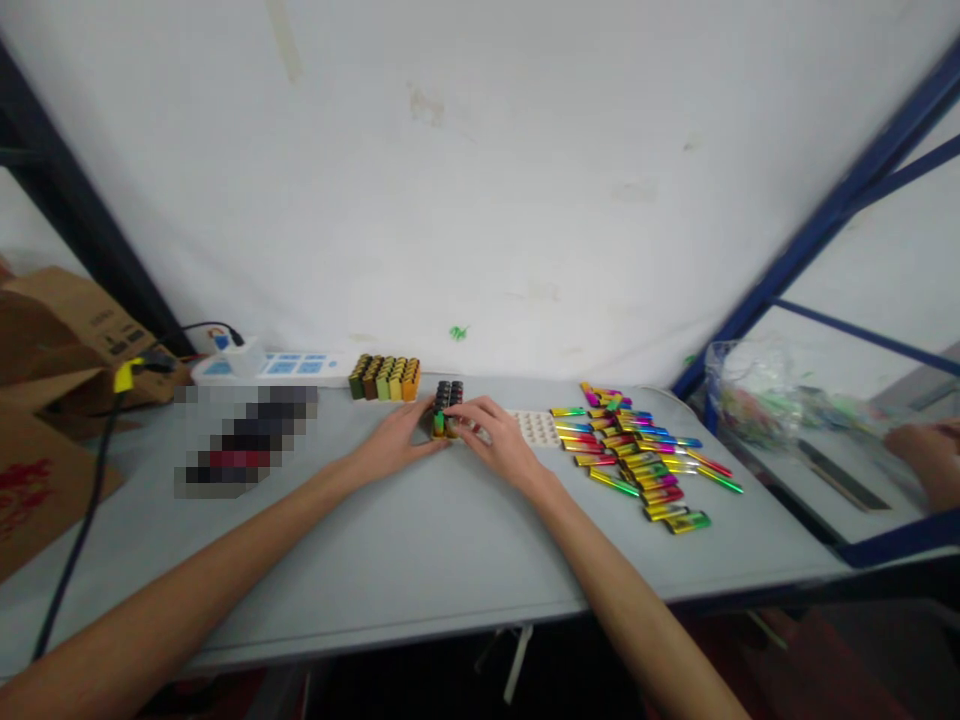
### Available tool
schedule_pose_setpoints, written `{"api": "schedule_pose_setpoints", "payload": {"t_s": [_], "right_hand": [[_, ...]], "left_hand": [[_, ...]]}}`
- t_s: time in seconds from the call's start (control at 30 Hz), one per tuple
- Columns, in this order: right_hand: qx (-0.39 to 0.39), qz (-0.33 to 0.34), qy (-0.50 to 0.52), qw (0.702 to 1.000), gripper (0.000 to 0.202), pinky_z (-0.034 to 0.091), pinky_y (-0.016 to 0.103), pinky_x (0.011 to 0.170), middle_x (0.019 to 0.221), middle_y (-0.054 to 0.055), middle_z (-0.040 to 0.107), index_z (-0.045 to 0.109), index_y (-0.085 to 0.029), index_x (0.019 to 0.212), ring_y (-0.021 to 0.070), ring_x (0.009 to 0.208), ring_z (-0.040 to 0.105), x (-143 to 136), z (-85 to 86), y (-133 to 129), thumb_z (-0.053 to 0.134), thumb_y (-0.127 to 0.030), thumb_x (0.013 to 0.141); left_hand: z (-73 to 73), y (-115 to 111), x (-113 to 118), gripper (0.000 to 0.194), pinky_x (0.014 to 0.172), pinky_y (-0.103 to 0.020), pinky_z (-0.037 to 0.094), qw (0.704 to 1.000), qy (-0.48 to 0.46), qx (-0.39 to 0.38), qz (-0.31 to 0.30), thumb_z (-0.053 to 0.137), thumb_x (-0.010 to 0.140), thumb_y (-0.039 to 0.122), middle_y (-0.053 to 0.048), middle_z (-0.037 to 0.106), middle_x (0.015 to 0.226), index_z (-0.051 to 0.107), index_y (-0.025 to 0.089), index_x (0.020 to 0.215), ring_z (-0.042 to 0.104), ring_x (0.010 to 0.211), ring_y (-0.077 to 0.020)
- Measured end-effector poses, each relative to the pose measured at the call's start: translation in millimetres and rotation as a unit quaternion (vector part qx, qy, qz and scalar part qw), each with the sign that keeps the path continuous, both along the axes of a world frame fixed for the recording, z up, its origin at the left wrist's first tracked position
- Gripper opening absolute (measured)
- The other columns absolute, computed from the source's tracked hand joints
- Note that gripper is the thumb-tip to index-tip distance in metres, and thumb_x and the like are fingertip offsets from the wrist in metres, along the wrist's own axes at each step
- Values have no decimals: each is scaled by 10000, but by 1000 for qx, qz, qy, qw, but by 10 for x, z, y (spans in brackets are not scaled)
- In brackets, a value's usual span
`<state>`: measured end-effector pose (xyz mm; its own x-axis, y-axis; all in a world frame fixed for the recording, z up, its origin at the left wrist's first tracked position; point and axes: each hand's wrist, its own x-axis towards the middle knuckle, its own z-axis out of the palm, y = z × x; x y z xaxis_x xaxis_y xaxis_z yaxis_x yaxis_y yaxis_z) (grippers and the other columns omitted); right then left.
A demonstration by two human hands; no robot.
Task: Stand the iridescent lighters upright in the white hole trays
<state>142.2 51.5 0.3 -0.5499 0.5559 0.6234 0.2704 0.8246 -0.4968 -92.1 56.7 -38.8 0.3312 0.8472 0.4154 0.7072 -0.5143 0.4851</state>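
In the head view a small block of lighters [448, 390] with dark tops stands upright near the middle of the table. My left hand [394, 440] is closed against its left side, thumb low at the front. From the right, my right hand [489, 432] reaches in with its fingertips pinched on a lighter at the block's front; the fingers partly hide it. A green lighter [439, 422] shows at the front left of the block. Right beside my right hand lies a white tray with holes [538, 428]. Many loose shiny multicoloured lighters [637, 450] lie spread farther right.
A full block of lighters [384, 378] stands by the wall, near a white power strip [300, 368]. Cardboard boxes [52, 430] and a black cable [86, 520] are at the left. Beyond a blue frame [795, 235], another person's hand [930, 460] and a plastic bag [754, 395] show.
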Motion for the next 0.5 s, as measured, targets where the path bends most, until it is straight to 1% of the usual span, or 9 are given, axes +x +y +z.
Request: {"api": "schedule_pose_setpoints", "payload": {"t_s": [0.07, 0.17, 0.3, 0.43, 0.5], "right_hand": [[-5, -3, 0, 1000, 285, 551, 353, 975, 1123, 72, 645, 658, -285, 1296, 191, 1025, 653, -13, 7, 6, 555, -255, 1032], [-5, -20, 6, 1000, 268, 545, 343, 970, 1107, 66, 653, 662, -282, 1272, 193, 1034, 654, -25, 5, 30, 555, -240, 1030], [-2, -24, -1, 1000, 254, 542, 330, 962, 1087, 66, 651, 662, -257, 1254, 186, 1015, 651, -26, -18, 64, 556, -218, 1027], [6, -41, -16, 999, 263, 544, 331, 971, 1175, 82, 591, 657, -260, 1269, 184, 1054, 632, -13, -19, 65, 567, -237, 1022], [14, -52, -27, 998, 263, 545, 329, 966, 1213, 86, 548, 659, -258, 1271, 174, 1024, 629, 12, 0, 59, 575, -273, 1023]], "left_hand": [[-4, 2, -7, 742, 1114, -501, 459, 1000, 1, -1, 0, 648, 885, 640, -158, 618, 1427, 491, 185, 1450, 604, 1287, -367], [10, -5, -7, 732, 1115, -493, 458, 1000, 6, -2, -2, 645, 894, 629, -155, 620, 1426, 483, 193, 1459, 608, 1282, -362], [44, -15, 5, 747, 1117, -484, 451, 1000, 12, -6, -2, 625, 902, 649, -170, 615, 1425, 473, 172, 1457, 603, 1285, -358], [65, -14, 16, 761, 1117, -513, 441, 1000, 13, -13, -3, 593, 894, 696, -173, 620, 1415, 496, 157, 1423, 591, 1296, -360], [62, -10, 16, 787, 1122, -515, 437, 1000, 14, -11, 4, 583, 885, 713, -176, 615, 1422, 489, 150, 1426, 588, 1301, -359]]}}
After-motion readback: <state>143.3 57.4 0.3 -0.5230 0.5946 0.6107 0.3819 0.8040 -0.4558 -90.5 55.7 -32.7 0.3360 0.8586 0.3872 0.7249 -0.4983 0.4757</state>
